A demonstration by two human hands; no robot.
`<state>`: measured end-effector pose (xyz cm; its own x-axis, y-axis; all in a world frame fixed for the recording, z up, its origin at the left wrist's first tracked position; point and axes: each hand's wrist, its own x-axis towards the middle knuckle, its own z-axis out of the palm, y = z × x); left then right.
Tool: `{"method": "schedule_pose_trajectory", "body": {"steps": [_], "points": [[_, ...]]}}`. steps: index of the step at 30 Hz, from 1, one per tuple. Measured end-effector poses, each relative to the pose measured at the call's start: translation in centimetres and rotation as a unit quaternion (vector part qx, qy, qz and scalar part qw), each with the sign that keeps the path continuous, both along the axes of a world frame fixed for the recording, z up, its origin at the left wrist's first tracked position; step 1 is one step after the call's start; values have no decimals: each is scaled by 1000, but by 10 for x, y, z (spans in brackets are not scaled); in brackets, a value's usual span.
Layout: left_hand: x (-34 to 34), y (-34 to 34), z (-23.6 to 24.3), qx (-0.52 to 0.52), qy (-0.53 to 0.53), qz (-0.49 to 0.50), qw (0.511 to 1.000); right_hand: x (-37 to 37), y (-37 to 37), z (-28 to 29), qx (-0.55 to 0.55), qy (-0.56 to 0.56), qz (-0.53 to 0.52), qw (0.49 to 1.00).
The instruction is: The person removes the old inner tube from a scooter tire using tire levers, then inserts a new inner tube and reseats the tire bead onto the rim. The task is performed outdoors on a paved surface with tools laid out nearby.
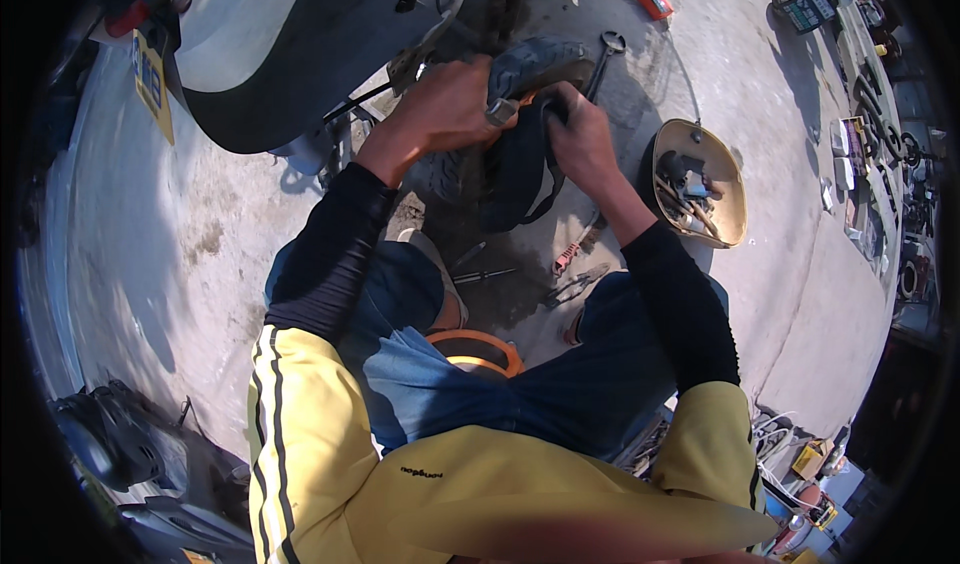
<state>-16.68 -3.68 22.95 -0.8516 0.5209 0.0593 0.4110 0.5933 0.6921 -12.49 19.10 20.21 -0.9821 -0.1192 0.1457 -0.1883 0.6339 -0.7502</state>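
Note:
My left hand (448, 104) is closed at the side of a knobbly black tyre (550, 58), with a small silver metal piece (500, 113) showing at its fingers. What its fingers grip is mostly hidden. Facing it, my right hand (584, 142) is closed on the edge of a loose black rubber piece (515, 174) that hangs down below the tyre. A bit of orange shows between the two hands, against the tyre. Beyond my right hand, a long metal wrench (606, 59) lies by the tyre.
A pale tub (742, 196) with tools and a cup-like thing stands at my right. Pliers (578, 283), a red-handled tool (566, 258) and a thin rod (486, 275) lie between my feet. A dark vehicle panel (250, 114) overhangs at left. A red box (655, 4) lies farther off.

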Motion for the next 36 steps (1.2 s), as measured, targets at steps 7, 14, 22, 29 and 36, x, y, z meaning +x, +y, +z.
{"method": "schedule_pose_trajectory", "body": {"steps": [7, 14, 22, 29, 36], "points": [[2, -3, -7, -81, 0, 33, 996, 20, -19, -5, 162, 117, 63, 978], [5, -3, -2, -53, -12, 38, 998, 34, -33, 1, 182, 3, 17, 983], [5, -2, 5, -75, -63, 39, 994, 30, -28, 4, 57, -86, 39, 994], [10, 2, 16, -42, -53, 41, 997, 39, -16, -16, 29, 10, 81, 996], [10, 6, 18, -34, -40, 41, 998, 41, -6, -6, 42, -10, 52, 998]]}}
